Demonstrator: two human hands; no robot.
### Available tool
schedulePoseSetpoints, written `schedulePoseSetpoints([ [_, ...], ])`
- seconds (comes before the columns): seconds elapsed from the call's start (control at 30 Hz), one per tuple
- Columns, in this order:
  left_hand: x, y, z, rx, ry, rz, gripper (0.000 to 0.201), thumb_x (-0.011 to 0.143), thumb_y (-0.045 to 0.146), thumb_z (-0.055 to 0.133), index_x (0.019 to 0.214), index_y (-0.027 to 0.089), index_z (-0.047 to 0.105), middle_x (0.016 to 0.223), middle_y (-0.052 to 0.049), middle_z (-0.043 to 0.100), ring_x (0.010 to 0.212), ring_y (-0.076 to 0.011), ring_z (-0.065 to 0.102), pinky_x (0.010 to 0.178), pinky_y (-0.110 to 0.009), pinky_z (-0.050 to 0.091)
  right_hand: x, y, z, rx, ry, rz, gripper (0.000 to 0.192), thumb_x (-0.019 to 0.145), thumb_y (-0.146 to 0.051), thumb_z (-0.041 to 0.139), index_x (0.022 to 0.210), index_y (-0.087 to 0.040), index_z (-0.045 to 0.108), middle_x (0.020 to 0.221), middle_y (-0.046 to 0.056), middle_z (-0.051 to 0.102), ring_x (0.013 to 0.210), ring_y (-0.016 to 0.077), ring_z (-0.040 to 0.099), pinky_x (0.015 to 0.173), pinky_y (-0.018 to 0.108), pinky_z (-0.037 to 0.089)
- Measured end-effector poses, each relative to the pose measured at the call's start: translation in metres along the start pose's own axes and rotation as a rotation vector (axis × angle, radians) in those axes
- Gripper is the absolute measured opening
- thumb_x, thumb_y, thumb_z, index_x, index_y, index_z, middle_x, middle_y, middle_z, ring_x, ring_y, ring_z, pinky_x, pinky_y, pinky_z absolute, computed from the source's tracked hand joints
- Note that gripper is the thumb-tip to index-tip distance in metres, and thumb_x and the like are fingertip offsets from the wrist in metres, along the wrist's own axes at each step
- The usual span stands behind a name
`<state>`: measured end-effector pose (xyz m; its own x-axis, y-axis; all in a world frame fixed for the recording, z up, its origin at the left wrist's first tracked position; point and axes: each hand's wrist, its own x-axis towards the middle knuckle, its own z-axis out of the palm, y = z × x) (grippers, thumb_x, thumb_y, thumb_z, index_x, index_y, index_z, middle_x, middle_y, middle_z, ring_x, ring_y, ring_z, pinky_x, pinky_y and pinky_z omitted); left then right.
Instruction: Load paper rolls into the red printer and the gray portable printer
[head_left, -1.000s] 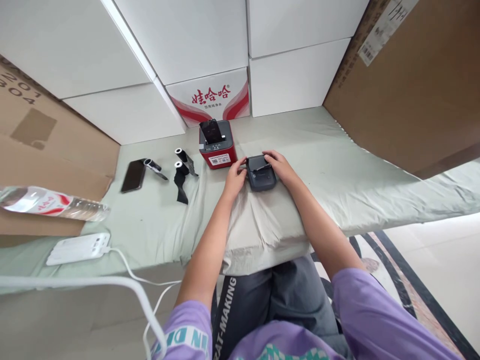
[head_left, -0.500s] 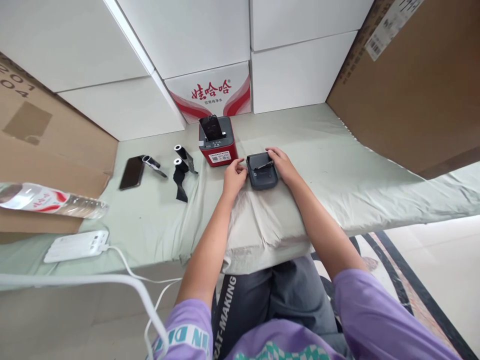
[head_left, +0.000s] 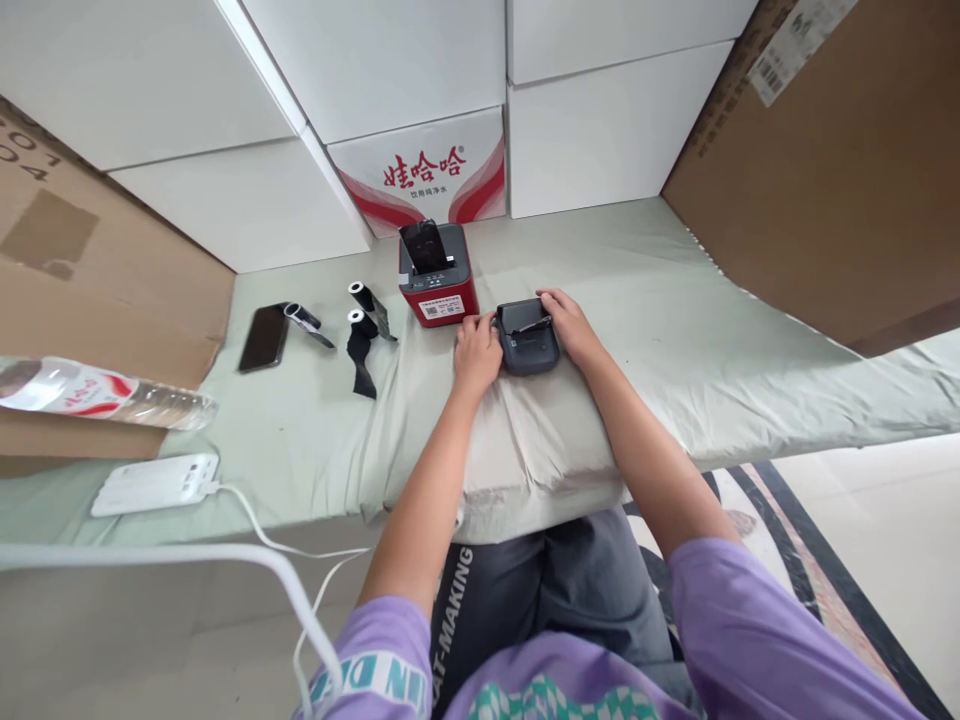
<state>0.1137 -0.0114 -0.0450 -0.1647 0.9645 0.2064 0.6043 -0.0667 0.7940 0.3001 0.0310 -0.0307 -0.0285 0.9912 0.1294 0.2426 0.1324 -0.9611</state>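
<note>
Squarely between left hand and right hand, a dark device, each grip loosely apart.

Makeshift indoor workspace, cloth-covered table, stacked white boxes, brown cartons

Holding both arms out in front, slanting left forearm and right forearm inward toward one another. Resting left hand back uppermost, pointing its fingers mostly forward and bending them at the knuckles, too small here for judging the tightness of the curl. Poising right hand slightly farther forward, curving its fingers loosely forward and to the left. Spacing both hands a little apart.
</note>
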Motion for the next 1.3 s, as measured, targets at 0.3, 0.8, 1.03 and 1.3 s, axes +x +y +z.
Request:
schedulePoseSetpoints([
  [0.3,0.001,0.002,0.001,0.032,-0.082,-0.044,0.038,0.102,0.025,0.045,0.134,0.03,0.065,0.152,-0.005,0.057,0.147,-0.0292,0.04,0.127,-0.049,0.029,-0.004,0.003,-0.004,-0.051,0.017,-0.002,0.054,0.093,-0.07,0.05,0.118,-0.026,0.069,0.126,0.009,0.073,0.126,0.0305,0.061,0.117,0.051,0.043],
  [0.8,-0.006,0.013,-0.009,0.288,-0.165,0.028,0.046,0.101,0.023,0.036,0.141,0.025,0.058,0.155,-0.005,0.055,0.146,-0.0254,0.043,0.126,-0.04,0.033,-0.009,0.009,-0.002,-0.183,0.008,-0.046,0.085,0.094,-0.084,0.032,0.142,-0.022,0.064,0.145,0.012,0.067,0.139,0.0311,0.06,0.124,0.051,0.041],
  [1.03,-0.002,0.008,-0.008,0.045,-0.097,-0.023,0.041,0.106,0.037,0.037,0.13,0.025,0.069,0.143,-0.007,0.065,0.139,-0.0271,0.05,0.124,-0.042,0.034,-0.009,0.005,-0.001,-0.117,-0.02,-0.046,0.081,0.089,-0.082,0.046,0.138,-0.02,0.064,0.14,0.014,0.07,0.136,0.0324,0.061,0.123,0.053,0.042],
  [1.3,0.009,-0.001,-0.011,-0.314,-0.207,-0.108,0.045,0.092,0.042,0.067,0.135,0.029,0.068,0.14,-0.006,0.067,0.138,-0.0301,0.056,0.123,-0.047,0.037,-0.005,0.002,-0.012,0.087,-0.199,0.03,0.06,0.084,-0.05,0.071,0.137,-0.024,0.064,0.147,0.009,0.065,0.147,0.0295,0.052,0.13,0.049,0.035],
])
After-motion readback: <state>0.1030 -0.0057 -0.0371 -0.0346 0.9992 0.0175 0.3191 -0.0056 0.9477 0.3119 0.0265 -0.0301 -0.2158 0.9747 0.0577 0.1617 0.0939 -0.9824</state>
